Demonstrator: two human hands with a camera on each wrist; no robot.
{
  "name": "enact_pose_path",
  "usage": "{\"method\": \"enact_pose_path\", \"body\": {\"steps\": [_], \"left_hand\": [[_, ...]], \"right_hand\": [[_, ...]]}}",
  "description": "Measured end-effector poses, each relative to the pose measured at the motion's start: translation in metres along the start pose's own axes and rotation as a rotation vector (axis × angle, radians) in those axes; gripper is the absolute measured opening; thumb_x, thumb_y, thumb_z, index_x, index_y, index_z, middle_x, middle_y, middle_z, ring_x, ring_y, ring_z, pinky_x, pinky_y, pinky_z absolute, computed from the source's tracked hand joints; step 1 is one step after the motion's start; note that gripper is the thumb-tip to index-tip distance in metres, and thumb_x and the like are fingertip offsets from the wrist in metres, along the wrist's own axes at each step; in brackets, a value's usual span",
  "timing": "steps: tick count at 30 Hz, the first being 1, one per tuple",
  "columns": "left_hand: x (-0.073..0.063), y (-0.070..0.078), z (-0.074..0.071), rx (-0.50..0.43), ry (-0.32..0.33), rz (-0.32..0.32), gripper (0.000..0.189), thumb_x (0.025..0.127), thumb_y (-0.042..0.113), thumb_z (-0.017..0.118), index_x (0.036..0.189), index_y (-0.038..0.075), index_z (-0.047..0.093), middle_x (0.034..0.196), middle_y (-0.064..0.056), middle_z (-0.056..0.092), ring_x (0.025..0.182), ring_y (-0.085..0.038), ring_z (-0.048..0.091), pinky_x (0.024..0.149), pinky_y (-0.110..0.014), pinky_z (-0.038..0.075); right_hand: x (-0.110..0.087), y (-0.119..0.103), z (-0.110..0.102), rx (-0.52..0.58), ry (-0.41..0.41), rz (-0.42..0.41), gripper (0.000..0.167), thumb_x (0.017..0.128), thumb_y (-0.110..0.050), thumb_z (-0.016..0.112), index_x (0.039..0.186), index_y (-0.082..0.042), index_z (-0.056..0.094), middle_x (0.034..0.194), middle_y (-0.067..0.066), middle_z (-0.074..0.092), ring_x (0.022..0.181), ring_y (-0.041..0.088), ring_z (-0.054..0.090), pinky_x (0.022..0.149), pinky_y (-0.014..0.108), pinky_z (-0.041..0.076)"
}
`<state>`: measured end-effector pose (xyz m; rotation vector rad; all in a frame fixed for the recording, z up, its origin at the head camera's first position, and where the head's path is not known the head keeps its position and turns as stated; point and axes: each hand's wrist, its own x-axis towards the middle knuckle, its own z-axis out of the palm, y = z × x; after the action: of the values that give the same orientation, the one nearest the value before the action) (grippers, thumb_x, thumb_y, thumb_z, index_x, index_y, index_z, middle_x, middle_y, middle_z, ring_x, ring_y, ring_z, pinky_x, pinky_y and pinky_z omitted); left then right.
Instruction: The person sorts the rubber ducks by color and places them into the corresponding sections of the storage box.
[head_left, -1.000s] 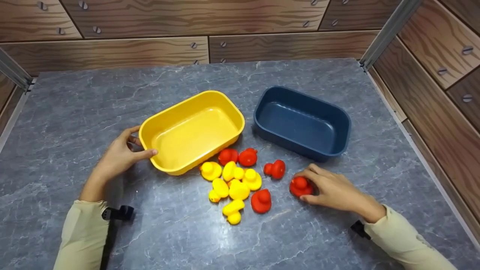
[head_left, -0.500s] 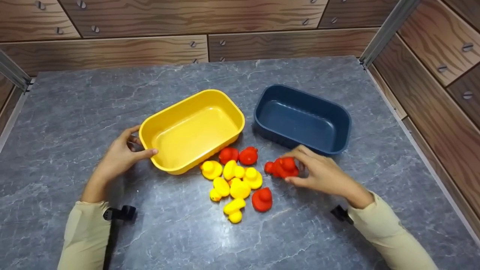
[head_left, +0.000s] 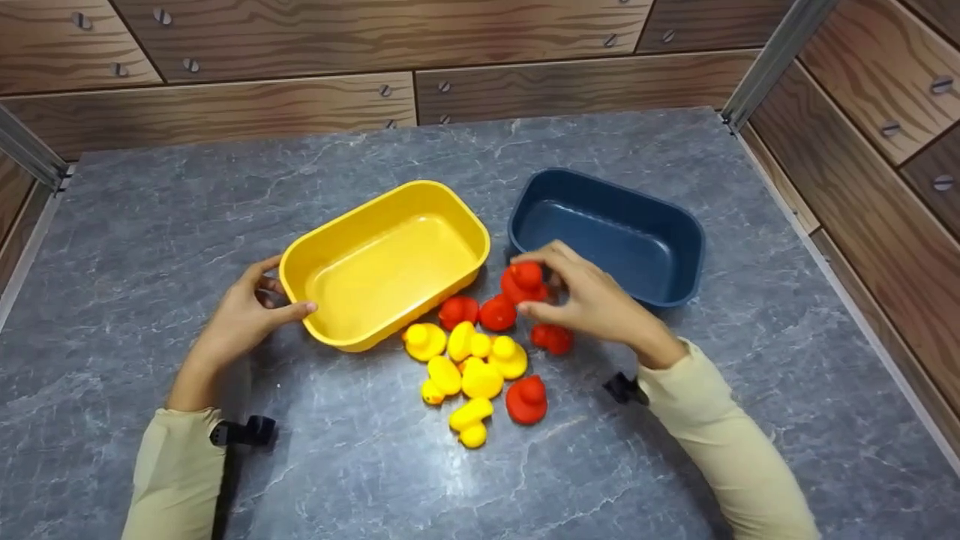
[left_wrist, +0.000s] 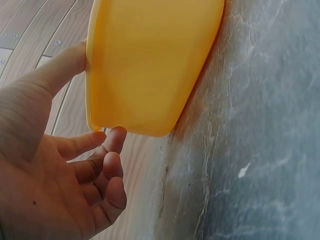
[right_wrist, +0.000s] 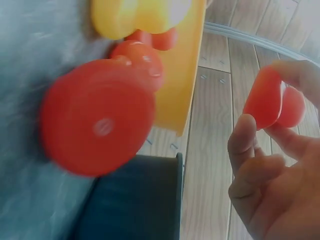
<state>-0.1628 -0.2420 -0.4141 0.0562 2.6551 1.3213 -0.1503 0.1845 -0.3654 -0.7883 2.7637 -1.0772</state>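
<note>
My left hand (head_left: 236, 319) holds the near-left end of a yellow bin (head_left: 397, 270), thumb over the rim and fingers along the outside. In the left wrist view its thumb and fingertips meet the bin's edge. Between thumb and fingers, my right hand (head_left: 604, 304) pinches a red rubber duck (head_left: 524, 280), raised off the table in the right wrist view (right_wrist: 265, 97). Below it lie more red ducks: one tipped over (head_left: 498, 313), another beside the yellow bin (head_left: 458, 311), and one partly under the hand (head_left: 553, 339). Several yellow rubber ducks (head_left: 481, 379) cluster in front of the bin.
A dark blue bin (head_left: 600, 232) stands right of the yellow one, with nothing inside; my right hand overlaps its near edge. Another red duck (head_left: 527, 400) sits right of the yellow cluster. Wood-patterned walls (head_left: 262, 112) border the grey marbled table (head_left: 330, 465).
My right hand has picked up the red duck from the table's right side and carried it left and away from me, past the other red ducks. The left hand has stayed at the yellow bin.
</note>
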Motion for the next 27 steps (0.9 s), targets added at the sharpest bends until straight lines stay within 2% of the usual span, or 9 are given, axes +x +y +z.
{"method": "enact_pose_path", "body": {"steps": [5,10,17,22,27], "left_hand": [[0.000,-0.002,0.000,-0.009,0.002,-0.002,0.087,0.082,0.031,0.076,0.150,0.003,0.028,0.110,-0.015,0.053,0.085,-0.016,0.046,0.063,-0.019,0.042],[0.000,-0.001,0.000,-0.024,0.010,0.006,0.087,0.082,0.031,0.077,0.149,0.003,0.029,0.109,-0.015,0.052,0.085,-0.016,0.047,0.064,-0.019,0.043],[0.000,-0.001,0.002,-0.029,0.014,-0.003,0.088,0.082,0.031,0.077,0.149,0.002,0.029,0.110,-0.015,0.052,0.085,-0.016,0.046,0.064,-0.019,0.042],[0.000,-0.001,0.003,-0.031,0.016,-0.009,0.088,0.082,0.031,0.077,0.149,0.001,0.029,0.112,-0.016,0.052,0.085,-0.016,0.045,0.065,-0.018,0.041],[0.000,-0.001,0.001,-0.032,0.020,-0.011,0.086,0.081,0.030,0.077,0.149,0.004,0.030,0.111,-0.014,0.053,0.084,-0.015,0.046,0.065,-0.018,0.041]], "right_hand": [[0.024,-0.009,0.002,0.050,0.033,-0.018,0.049,0.085,-0.026,0.075,0.128,-0.011,0.057,0.100,0.008,0.050,0.076,0.023,0.049,0.067,0.025,0.040],[0.046,-0.022,0.004,0.101,0.042,-0.020,0.049,0.086,-0.026,0.073,0.128,-0.009,0.056,0.106,0.010,0.052,0.077,0.029,0.051,0.069,0.028,0.041],[0.077,-0.030,0.010,0.080,0.014,0.041,0.051,0.087,-0.029,0.070,0.132,-0.011,0.054,0.115,0.010,0.053,0.076,0.024,0.053,0.071,0.028,0.045],[0.096,-0.034,0.015,0.018,-0.009,0.063,0.054,0.087,-0.033,0.069,0.134,-0.012,0.052,0.122,0.011,0.053,0.091,0.030,0.057,0.079,0.033,0.047],[0.112,-0.038,0.020,-0.059,-0.034,0.103,0.057,0.087,-0.037,0.069,0.136,-0.014,0.051,0.125,0.009,0.053,0.106,0.027,0.056,0.087,0.039,0.049]]}}
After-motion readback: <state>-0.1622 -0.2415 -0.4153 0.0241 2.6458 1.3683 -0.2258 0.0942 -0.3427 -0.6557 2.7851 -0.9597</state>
